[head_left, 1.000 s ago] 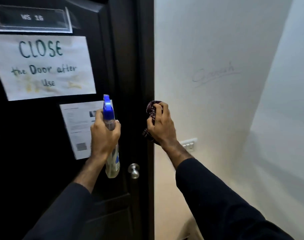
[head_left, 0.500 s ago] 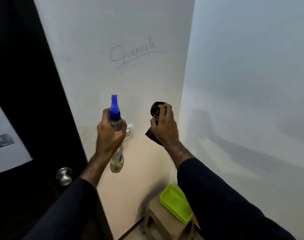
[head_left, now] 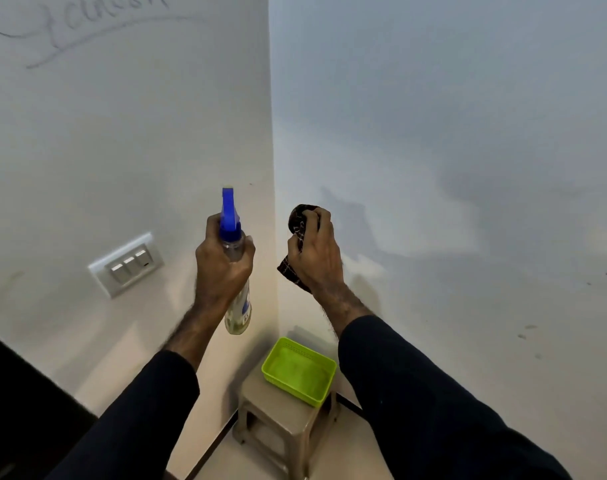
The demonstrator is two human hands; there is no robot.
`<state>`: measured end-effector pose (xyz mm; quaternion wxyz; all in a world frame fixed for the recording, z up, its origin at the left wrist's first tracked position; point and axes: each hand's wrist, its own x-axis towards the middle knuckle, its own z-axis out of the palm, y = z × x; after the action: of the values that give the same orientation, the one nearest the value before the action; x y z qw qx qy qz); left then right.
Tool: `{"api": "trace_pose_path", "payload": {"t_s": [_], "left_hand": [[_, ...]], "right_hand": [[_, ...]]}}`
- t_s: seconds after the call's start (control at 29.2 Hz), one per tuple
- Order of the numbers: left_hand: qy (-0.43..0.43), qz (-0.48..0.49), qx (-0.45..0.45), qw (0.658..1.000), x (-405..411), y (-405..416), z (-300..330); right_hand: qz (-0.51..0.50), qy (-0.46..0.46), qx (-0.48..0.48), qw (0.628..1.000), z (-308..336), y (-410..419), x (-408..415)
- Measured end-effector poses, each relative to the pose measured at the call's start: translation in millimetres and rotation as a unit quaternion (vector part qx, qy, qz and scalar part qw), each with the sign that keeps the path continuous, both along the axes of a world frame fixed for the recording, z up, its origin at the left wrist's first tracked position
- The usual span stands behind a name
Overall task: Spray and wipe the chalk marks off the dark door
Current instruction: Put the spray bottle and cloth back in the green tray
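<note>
My left hand (head_left: pixel 222 265) grips a clear spray bottle (head_left: pixel 239 313) with a blue nozzle, held upright in front of the wall corner. My right hand (head_left: pixel 316 252) holds a bunched dark checked cloth (head_left: pixel 297 220) just to the right of the bottle. Only a dark sliver of the door (head_left: pixel 15 403) shows at the bottom left. No chalk marks on the door are visible.
A pale wall fills the view, with grey handwriting (head_left: pixel 70 26) at the top left and a switch plate (head_left: pixel 127 265) at the left. Below the hands a green plastic tray (head_left: pixel 298 370) sits on a beige stool (head_left: pixel 278 424) in the corner.
The view has swung right and down, away from the door toward the wall corner. The door has slid almost out of view, and the stool and tray have come into view. Both hands keep their hold.
</note>
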<state>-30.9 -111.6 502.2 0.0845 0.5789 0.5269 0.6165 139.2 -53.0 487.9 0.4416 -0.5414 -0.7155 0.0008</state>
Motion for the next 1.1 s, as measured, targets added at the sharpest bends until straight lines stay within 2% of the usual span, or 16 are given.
{"api": "trace_pose_path", "payload": {"t_s": [0.21,0.48,0.68,0.89,0.92,1.1], "left_hand": [[-0.007,-0.052,-0.018,0.998,10,38,-40],[-0.013,-0.088,-0.047,0.995,29,71,-97],[-0.039,-0.089,-0.089,0.991,45,90,-152],[-0.025,-0.09,-0.113,0.989,52,99,-195],[-0.022,-0.094,-0.126,0.987,57,112,-229],[-0.019,-0.107,-0.135,0.985,58,121,-266]], "right_hand": [[-0.065,0.013,-0.033,0.997,-45,17,17],[-0.104,0.023,-0.068,0.992,-100,32,26],[-0.1,0.027,-0.105,0.989,-154,42,34],[-0.087,0.011,-0.151,0.985,-199,42,33],[-0.103,0.008,-0.162,0.981,-234,53,33],[-0.106,0.028,-0.207,0.972,-275,55,23]]}}
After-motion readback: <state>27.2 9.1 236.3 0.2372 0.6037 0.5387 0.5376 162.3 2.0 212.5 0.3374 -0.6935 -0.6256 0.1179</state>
